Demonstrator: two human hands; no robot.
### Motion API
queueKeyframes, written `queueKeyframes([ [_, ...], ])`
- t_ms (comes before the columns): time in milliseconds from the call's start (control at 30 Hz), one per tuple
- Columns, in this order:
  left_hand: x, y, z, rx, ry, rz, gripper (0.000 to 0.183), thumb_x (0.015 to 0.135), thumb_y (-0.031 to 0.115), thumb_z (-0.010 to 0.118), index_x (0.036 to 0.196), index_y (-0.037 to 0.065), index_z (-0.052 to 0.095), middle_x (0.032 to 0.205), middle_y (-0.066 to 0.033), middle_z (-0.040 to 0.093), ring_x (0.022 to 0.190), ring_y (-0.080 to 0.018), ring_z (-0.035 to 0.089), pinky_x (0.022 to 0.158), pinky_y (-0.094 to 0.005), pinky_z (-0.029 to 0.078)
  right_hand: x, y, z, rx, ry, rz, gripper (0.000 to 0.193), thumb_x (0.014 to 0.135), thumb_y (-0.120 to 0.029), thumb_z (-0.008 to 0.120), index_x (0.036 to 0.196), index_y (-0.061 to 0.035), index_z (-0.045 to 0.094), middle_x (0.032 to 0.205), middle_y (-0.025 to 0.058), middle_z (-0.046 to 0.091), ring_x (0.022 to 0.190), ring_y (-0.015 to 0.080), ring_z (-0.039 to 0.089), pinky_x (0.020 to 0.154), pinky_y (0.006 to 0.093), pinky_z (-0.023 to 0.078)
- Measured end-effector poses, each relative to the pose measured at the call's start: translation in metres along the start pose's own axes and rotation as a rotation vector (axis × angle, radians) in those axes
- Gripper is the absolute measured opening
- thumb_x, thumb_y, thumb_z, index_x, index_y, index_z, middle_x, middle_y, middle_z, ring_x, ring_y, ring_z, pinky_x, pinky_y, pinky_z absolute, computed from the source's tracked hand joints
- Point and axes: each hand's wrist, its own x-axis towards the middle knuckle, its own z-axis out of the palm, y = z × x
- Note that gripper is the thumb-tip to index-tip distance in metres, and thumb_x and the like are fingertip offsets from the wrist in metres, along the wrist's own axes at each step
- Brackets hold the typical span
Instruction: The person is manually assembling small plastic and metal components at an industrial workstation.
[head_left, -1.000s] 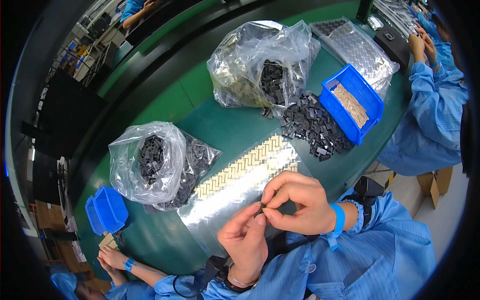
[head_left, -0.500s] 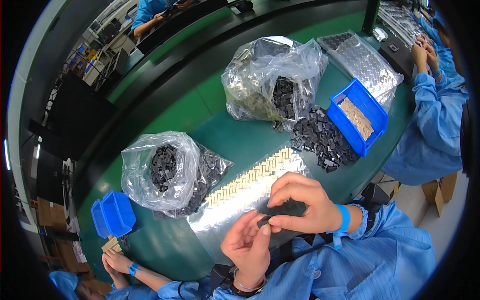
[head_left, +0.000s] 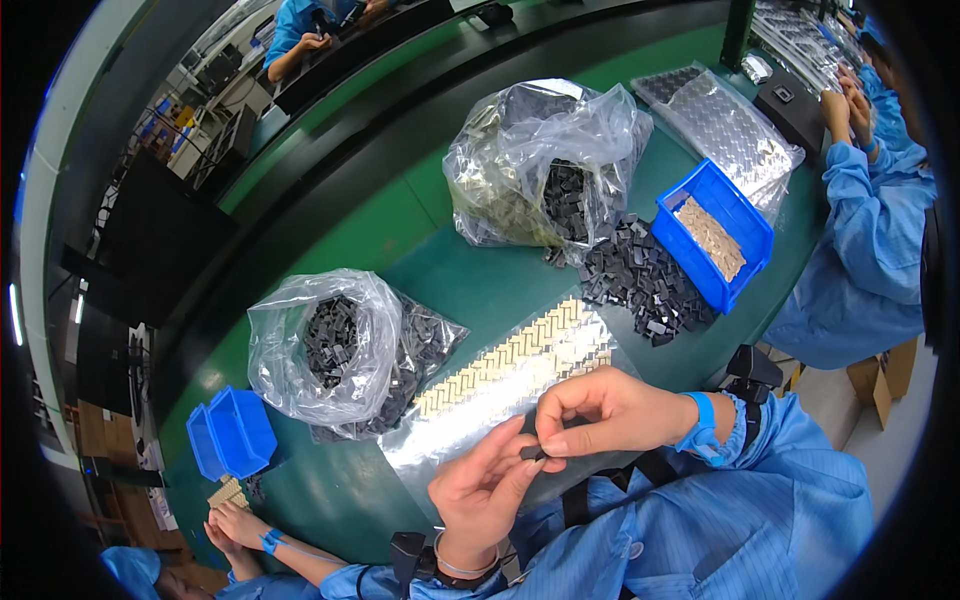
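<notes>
Fingers [head_left: 514,482] of left hand [head_left: 470,505] pinch part [head_left: 532,453], right hand [head_left: 612,412] narrowed at its three o'clock; probably light, stiff: grip edges.

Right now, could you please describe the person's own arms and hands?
The left hand and right hand are bare. The right sleeve is blue, faintly striped; that wrist has a blue band; the left, a pale bracelet and black strap.

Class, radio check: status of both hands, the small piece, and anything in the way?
Left hand holding small dark piece. Right hand at it, grip unclear. Shiny sheet bearing beige pieces lies beyond; nothing visibly blocking.
</notes>
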Motion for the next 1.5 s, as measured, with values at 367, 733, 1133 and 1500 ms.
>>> queueKeyframes([
  [367,0.010,0.014,-0.001,0.651,-0.161,0.207,0.048,0.070,-0.005,0.068,0.116,-0.001,0.055,0.084,-0.0128,0.067,0.073,-0.0178,0.067,0.064,-0.0249,0.052,0.009,-0.008,-0.001,-0.365,-0.044,0.015,0.009,0.080,-0.004,0.057,0.073,-0.0024,0.051,0.068,-0.0034,0.049,0.067,0.0028,0.044,0.060,0.0213,0.038],
  [733,0.001,-0.005,0.006,-0.450,0.134,-0.088,0.027,0.082,-0.003,0.057,0.108,-0.008,0.056,0.092,-0.0215,0.062,0.072,-0.0258,0.064,0.065,-0.0337,0.056,0.022,-0.012,-0.001,0.036,-0.115,-0.089,0.019,0.089,-0.021,0.057,0.084,-0.0029,0.055,0.075,-0.0016,0.055,0.073,0.0053,0.050,0.065,0.0219,0.040],
  [1133,0.004,0.003,0.020,-0.897,0.275,-0.383,0.027,0.090,0.010,0.050,0.111,-0.006,0.049,0.080,-0.0056,0.054,0.066,-0.0054,0.052,0.067,-0.0215,0.056,0.029,-0.014,-0.017,-0.814,-0.041,-0.522,0.015,0.085,-0.015,0.060,0.082,-0.0016,0.053,0.075,0.0065,0.056,0.067,0.0158,0.054,0.060,0.0271,0.043],
  [1500,-0.013,-0.015,0.013,-1.075,0.159,-0.408,0.021,0.088,0.005,0.051,0.105,-0.007,0.057,0.091,-0.0171,0.062,0.073,-0.0187,0.063,0.066,-0.0300,0.054,0.018,-0.015,-0.008,-0.687,-0.083,-0.401,0.012,0.081,-0.012,0.065,0.081,-0.0011,0.059,0.074,0.0027,0.057,0.065,0.0091,0.052,0.057,0.0229,0.042],
])
